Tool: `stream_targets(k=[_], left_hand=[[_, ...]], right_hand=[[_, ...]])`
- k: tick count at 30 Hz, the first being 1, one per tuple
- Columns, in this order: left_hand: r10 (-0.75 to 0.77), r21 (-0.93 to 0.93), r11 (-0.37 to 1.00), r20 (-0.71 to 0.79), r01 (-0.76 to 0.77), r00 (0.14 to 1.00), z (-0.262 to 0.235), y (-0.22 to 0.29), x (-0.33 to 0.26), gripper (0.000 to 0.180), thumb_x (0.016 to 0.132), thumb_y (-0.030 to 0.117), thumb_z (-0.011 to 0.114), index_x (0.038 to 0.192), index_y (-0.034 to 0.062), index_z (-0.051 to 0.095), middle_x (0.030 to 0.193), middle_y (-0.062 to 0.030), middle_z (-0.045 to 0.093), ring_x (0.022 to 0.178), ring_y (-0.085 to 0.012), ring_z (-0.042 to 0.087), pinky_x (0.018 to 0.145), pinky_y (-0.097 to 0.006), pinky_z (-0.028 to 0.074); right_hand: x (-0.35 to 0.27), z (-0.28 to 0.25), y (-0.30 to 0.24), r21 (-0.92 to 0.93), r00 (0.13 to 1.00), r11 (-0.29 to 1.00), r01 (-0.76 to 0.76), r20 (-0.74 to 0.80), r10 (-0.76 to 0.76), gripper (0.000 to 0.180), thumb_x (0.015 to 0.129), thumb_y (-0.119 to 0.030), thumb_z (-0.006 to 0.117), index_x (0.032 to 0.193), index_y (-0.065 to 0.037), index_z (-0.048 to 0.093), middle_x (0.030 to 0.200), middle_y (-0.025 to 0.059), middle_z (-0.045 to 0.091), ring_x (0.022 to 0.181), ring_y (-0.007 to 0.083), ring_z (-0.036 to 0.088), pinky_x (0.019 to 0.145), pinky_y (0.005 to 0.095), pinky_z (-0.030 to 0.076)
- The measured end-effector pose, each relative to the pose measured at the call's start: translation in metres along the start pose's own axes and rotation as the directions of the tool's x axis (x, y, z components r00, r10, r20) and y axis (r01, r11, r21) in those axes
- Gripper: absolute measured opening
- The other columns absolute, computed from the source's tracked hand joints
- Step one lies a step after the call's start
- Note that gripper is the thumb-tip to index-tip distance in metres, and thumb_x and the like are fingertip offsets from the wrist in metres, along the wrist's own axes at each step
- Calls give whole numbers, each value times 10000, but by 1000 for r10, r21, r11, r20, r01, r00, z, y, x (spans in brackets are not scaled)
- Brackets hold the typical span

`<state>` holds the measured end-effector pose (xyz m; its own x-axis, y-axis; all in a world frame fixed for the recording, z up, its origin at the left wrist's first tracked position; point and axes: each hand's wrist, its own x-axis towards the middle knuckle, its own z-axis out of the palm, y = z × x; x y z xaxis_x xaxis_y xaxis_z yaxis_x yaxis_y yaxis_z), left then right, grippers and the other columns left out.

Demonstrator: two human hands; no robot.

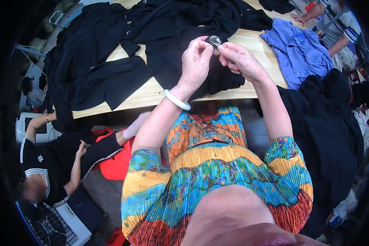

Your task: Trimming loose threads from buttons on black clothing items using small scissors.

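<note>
My left hand point(196, 61) and my right hand point(238, 59) are raised together over the front edge of a light wooden table point(149, 93). Both pinch a small dark piece of cloth with a round silvery button point(214, 40) between the fingertips. A white bangle point(177, 99) sits on my left wrist. Black garments point(123, 45) lie spread over the table behind and under my hands.
A blue shirt point(300, 51) lies at the table's right end, where another person in a striped top point(340, 24) works. A heap of dark clothes point(328, 131) is at my right. A person in black point(49, 164) sits low at my left beside a red stool point(117, 164).
</note>
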<state>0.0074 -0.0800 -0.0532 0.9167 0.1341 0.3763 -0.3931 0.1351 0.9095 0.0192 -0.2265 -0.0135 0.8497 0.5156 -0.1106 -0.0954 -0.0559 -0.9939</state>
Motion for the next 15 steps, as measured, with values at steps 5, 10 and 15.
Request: stream_targets(k=[5, 10, 15], left_hand=[[-83, -109, 990, 55, 88, 995, -7, 4, 0, 78, 799, 49, 523, 765, -17, 544, 997, -87, 536, 778, -94, 524, 716, -211, 417], [-336, -370, 847, 182, 381, 924, -25, 20, 11, 80, 827, 61, 503, 787, 4, 542, 896, -94, 570, 876, -148, 546, 830, -289, 437], [-325, -331, 840, 327, 429, 887, -32, 47, 27, 95, 843, 76, 495, 827, -9, 535, 943, -152, 582, 905, -216, 578, 788, -277, 475]], right_hand=[[1, -2, 2, 46, 1000, 999, -6, 13, 6, 203, 860, -275, 497, 854, -74, 531, 616, -48, 464, 416, -15, 300, 363, 137, 207], [-2, -4, -5, -15, 962, 972, 235, -142, -234, 294, 821, -244, 571, 1008, -33, 487, 759, 6, 522, 586, 23, 440, 514, 159, 349], [9, 4, 3, -232, 940, 920, 316, -55, -337, 492, 731, -195, 674, 1131, -33, 439, 799, 1, 504, 741, 53, 471, 655, 187, 383]])
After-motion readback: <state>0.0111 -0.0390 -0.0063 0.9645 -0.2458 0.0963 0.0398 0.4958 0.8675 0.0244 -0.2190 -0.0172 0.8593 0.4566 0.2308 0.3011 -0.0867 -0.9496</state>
